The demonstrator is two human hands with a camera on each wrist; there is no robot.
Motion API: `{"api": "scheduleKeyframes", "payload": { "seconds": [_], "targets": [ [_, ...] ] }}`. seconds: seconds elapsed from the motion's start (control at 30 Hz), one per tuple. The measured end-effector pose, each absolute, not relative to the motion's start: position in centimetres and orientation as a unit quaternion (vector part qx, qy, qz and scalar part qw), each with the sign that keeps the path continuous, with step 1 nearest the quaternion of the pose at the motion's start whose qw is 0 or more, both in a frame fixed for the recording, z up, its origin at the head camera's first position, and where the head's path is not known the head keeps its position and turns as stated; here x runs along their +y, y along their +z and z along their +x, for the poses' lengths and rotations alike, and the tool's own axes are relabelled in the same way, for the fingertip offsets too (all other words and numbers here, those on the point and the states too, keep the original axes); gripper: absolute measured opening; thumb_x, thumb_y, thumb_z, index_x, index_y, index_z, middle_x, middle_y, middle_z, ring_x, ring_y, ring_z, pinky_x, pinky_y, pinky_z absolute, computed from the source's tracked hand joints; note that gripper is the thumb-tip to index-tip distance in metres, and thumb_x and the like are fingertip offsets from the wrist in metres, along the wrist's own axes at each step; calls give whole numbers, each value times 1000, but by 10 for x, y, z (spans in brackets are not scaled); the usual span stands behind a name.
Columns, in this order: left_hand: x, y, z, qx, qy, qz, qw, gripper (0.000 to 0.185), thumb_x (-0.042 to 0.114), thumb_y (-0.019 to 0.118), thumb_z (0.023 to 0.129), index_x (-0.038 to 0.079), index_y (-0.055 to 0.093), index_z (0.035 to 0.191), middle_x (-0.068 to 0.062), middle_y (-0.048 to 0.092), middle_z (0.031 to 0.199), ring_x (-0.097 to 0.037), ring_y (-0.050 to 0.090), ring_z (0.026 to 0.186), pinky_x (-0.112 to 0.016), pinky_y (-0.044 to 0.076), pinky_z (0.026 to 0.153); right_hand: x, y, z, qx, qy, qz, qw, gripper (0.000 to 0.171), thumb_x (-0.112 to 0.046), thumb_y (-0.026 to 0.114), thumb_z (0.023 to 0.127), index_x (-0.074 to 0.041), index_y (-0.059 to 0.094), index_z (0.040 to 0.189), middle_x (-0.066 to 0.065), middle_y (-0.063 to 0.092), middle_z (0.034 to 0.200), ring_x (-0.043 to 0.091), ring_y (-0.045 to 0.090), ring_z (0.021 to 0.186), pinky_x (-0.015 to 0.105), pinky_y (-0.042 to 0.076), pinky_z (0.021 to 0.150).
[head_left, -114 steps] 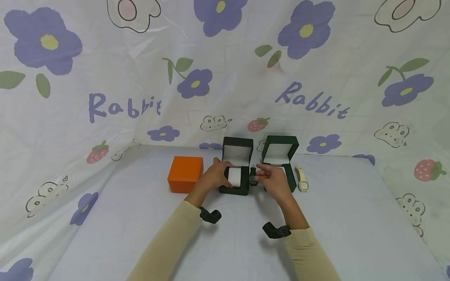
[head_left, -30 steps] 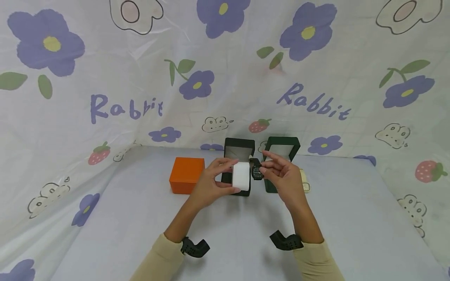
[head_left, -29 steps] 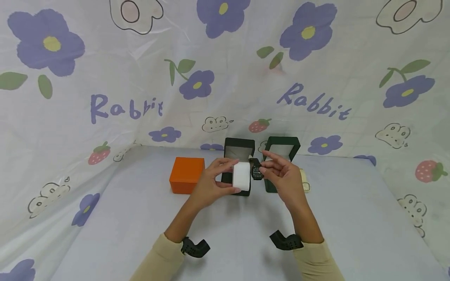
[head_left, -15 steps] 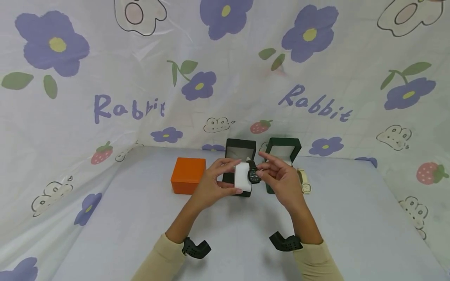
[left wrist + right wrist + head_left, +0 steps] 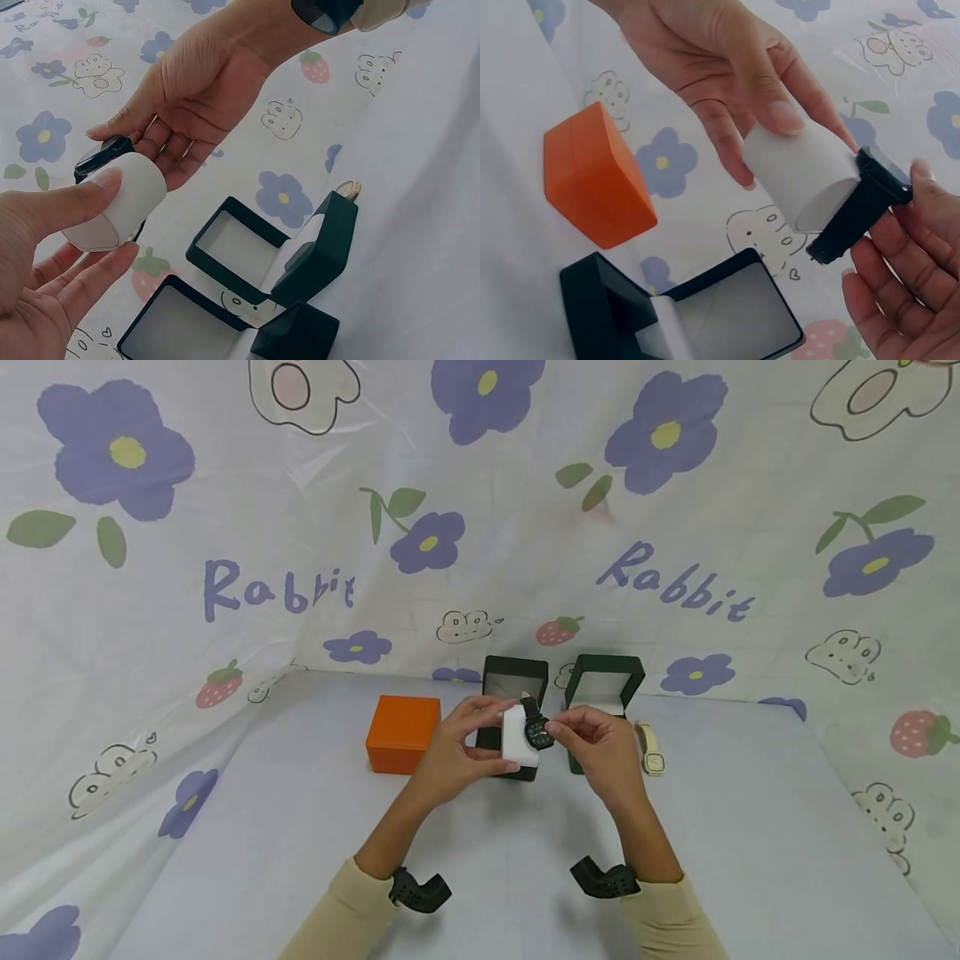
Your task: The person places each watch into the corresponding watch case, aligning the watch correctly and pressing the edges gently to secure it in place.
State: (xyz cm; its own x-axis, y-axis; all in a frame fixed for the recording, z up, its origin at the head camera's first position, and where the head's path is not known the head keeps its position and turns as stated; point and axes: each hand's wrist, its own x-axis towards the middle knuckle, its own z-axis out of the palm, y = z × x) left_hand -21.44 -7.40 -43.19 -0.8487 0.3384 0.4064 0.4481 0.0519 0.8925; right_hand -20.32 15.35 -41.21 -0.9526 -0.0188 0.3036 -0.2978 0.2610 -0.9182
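Note:
In the head view my left hand [image 5: 450, 760] grips a white watch cushion [image 5: 514, 745] between thumb and fingers, above a dark open watch box [image 5: 517, 668]. My right hand [image 5: 606, 752] pinches a black wristwatch [image 5: 536, 731] by its dial and strap. The watch overlaps the cushion's right side. From the right wrist, the watch strap [image 5: 855, 217] hangs curved across the cushion's round end [image 5: 799, 176]. In the left wrist view the dial [image 5: 101, 155] sits at the cushion's far edge, with the right thumb on it.
A second, green watch box [image 5: 606, 665] stands open on the right, partly behind my right hand. Beside it lies a gold watch [image 5: 651, 753]. An orange box [image 5: 402, 735] sits to the left. Behind the table hangs a flower-patterned sheet [image 5: 495, 552].
The cushion, earlier inside the dark box, has come up and out in my left hand. My right hand has brought the black watch leftward against the cushion, and its fingers have curled in.

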Motion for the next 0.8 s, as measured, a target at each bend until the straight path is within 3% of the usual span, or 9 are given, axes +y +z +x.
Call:
{"api": "scheduleKeyframes", "payload": {
  "seconds": [0.3, 0.57, 0.8],
  "targets": [
    [-74, -431, -214, -720, -641, -262, 48, 72, 4, 89, 77, 14, 61, 142, -4, 51, 137, -30, 61, 122, -34, 62, 78, 151, -413, -202, -800, 577, 92, 135, 19, -21, 75, 95, -4, 81, 100, 9, 77, 92, 19, 55, 77, 27, 47, 67],
    [-78, -431, -216, -716, -652, -242, 58, 73, 4, 88, 77, 13, 59, 144, -7, 51, 135, -33, 60, 121, -35, 62, 80, 158, -412, -203, -807, 552, 187, 100, 19, -7, 67, 98, -1, 76, 114, 10, 75, 109, 19, 68, 98, 20, 55, 87],
    [-80, -432, -217, -712, -656, -241, 61, 73, 7, 89, 77, 15, 59, 144, -6, 51, 136, -32, 60, 121, -36, 62, 80, 156, -414, -204, -805, 548, 200, 107, 20, -3, 71, 94, -2, 77, 113, 11, 73, 113, 24, 69, 104, 20, 56, 88]
  ]
}}
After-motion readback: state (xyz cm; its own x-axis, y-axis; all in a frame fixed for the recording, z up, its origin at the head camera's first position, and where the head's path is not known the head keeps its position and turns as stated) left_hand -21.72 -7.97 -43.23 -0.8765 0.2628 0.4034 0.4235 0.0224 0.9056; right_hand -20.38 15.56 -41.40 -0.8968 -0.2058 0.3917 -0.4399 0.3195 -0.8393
